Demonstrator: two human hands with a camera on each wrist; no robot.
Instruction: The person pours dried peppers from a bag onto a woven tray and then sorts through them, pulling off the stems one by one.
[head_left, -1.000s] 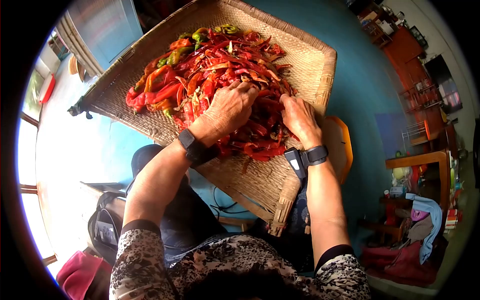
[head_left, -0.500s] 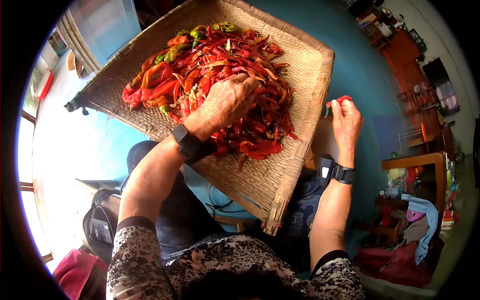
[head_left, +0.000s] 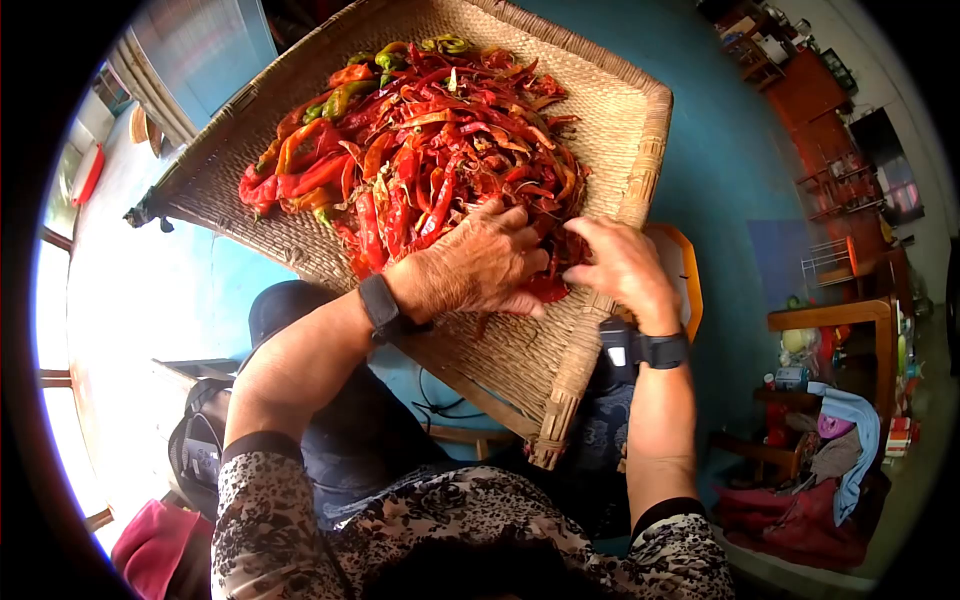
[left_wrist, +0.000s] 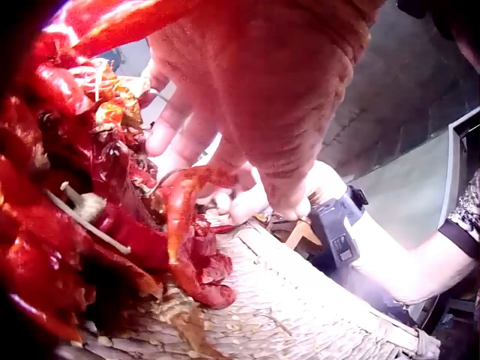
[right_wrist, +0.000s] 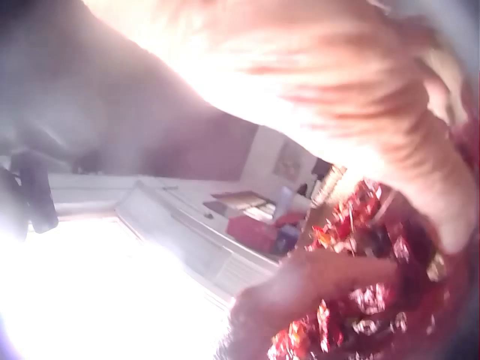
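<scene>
A large heap of dried red chili peppers (head_left: 470,150) lies in a woven basket tray (head_left: 610,110), with a few green and orange ones at its far left. My left hand (head_left: 475,260) rests over the near side of the heap, fingers spread and thumb pointing toward the tray's near corner. In the left wrist view its fingers reach down beside a curled red chili (left_wrist: 180,225). My right hand (head_left: 628,270) is at the heap's right edge, thumb and forefinger parted and nothing visible between them. Its other fingers are mostly hidden in the head view.
Beyond the tray's right rim, an orange-edged container (head_left: 685,285) shows partly behind my right hand. The tray sits over my lap. A wooden chair with clothes (head_left: 845,450) stands to the right, and a dark bag (head_left: 200,445) to the left.
My right hand went out past the tray's right rim pinching a red piece, then came back to the heap without it. My left hand slid nearer to me and spread its fingers.
</scene>
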